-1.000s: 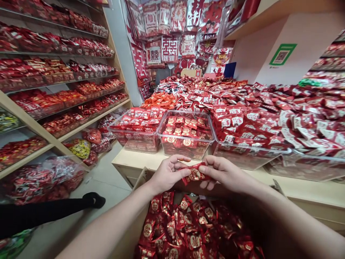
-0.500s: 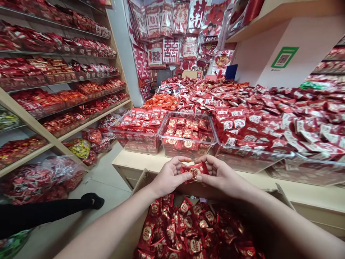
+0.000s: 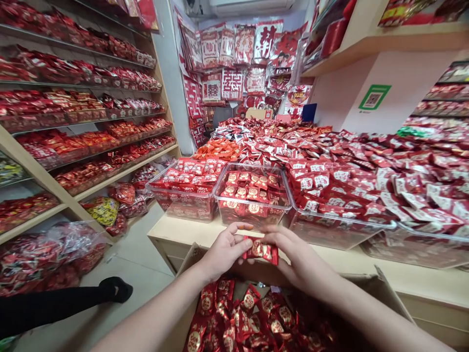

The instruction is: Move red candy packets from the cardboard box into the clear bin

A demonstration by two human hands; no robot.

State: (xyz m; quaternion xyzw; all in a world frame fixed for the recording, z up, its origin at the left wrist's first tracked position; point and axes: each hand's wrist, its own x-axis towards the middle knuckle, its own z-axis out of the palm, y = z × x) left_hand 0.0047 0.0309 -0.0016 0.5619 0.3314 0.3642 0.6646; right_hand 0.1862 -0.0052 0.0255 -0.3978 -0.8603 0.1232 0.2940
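Left hand [image 3: 224, 250] and right hand [image 3: 293, 254] pinch a candy packet [image 3: 262, 251] between fingertips.

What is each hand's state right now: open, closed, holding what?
Left hand: closed on the red candy packet.
Right hand: closed on the same packet.

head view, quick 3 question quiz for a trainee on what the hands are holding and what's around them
1. True or false: the left hand and the right hand pinch one red packet between them.
2. The loose packets below the hands lie in: A a cardboard box; B a wire basket; C a plastic bag.
3. What stands on the counter just beyond the hands?
Key: 1 true; 2 A; 3 a clear tub of red packets.
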